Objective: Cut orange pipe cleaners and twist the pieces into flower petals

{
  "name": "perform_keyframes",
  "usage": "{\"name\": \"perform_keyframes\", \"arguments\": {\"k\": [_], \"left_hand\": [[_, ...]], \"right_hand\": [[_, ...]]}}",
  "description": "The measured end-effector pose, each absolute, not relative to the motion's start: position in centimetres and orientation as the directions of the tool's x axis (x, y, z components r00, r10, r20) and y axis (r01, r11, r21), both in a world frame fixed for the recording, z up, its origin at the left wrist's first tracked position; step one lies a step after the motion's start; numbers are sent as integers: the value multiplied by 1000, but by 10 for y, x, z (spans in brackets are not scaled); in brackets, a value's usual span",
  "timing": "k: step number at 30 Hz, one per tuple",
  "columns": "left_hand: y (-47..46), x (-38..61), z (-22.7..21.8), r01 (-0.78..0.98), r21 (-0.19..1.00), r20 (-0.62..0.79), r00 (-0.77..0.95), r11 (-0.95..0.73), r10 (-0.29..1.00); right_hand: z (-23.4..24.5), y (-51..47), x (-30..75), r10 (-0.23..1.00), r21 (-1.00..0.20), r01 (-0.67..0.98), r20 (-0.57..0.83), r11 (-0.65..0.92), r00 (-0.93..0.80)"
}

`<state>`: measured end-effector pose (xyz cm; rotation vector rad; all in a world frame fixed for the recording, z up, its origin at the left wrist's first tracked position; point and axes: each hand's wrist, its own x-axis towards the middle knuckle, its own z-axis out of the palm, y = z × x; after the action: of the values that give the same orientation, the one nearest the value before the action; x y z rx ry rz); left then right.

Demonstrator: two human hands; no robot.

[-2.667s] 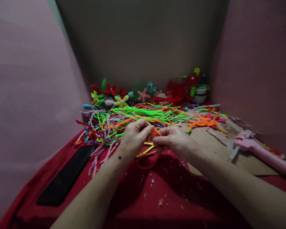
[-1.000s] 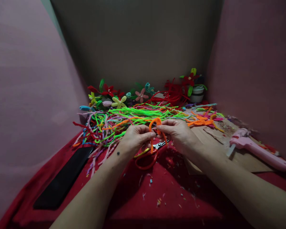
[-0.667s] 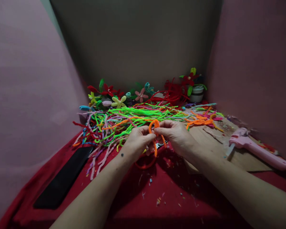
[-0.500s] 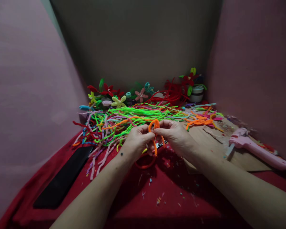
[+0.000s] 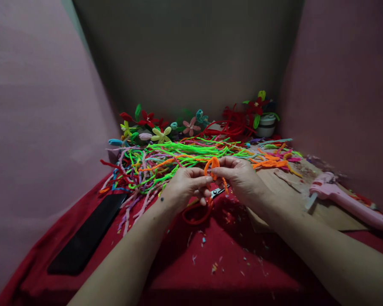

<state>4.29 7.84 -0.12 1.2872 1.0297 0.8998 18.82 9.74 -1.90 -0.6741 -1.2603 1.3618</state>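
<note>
Between my two hands is an orange pipe cleaner [image 5: 215, 163] bent into loops, with a loose end hanging down on the right. My left hand [image 5: 187, 187] pinches its left side between thumb and forefinger. The thumb and fingers of my right hand [image 5: 236, 175] are closed on the looped part from the right. Just below the hands, a pair of scissors [image 5: 196, 219] with red handles lies on the red cloth [image 5: 178, 259], partly covered by my left fingers. Beyond my fingertips spreads a pile of coloured pipe cleaners [image 5: 181, 149], bright green ones on top.
A pink glue gun [image 5: 341, 197] lies on a cardboard sheet [image 5: 284, 204] at the right. At the left is a flat black object [image 5: 87, 233]. Pipe-cleaner flowers [image 5: 161, 135] and a small white pot [image 5: 265, 126] stand at the back. Tiny scraps dot the cloth.
The orange loop has turned slightly between my fingers, and its hanging end has swung to the right. More of the scissors shows below. The whole view has shifted a little.
</note>
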Motion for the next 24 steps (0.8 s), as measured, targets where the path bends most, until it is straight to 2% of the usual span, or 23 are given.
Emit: {"name": "perform_keyframes", "arguments": {"k": [3,7,10,17,24], "left_hand": [[77,41,2,41,998,-50,272,40,961],[74,42,6,-92,990,121,166,-106,979],[73,44,6,-113,972,217,107,-205,970],[68,49,7,68,935,348,9,-348,937],[62,47,1,334,807,480,110,-488,870]], "right_hand": [[-17,99,189,955,-938,-307,228,163,-189],[-19,98,188,959,-947,-278,218,162,-183],[-21,97,188,955,-955,-260,204,146,-216],[-17,94,189,964,-976,-195,144,101,-224],[-14,93,190,972,-981,-181,111,73,-208]]}}
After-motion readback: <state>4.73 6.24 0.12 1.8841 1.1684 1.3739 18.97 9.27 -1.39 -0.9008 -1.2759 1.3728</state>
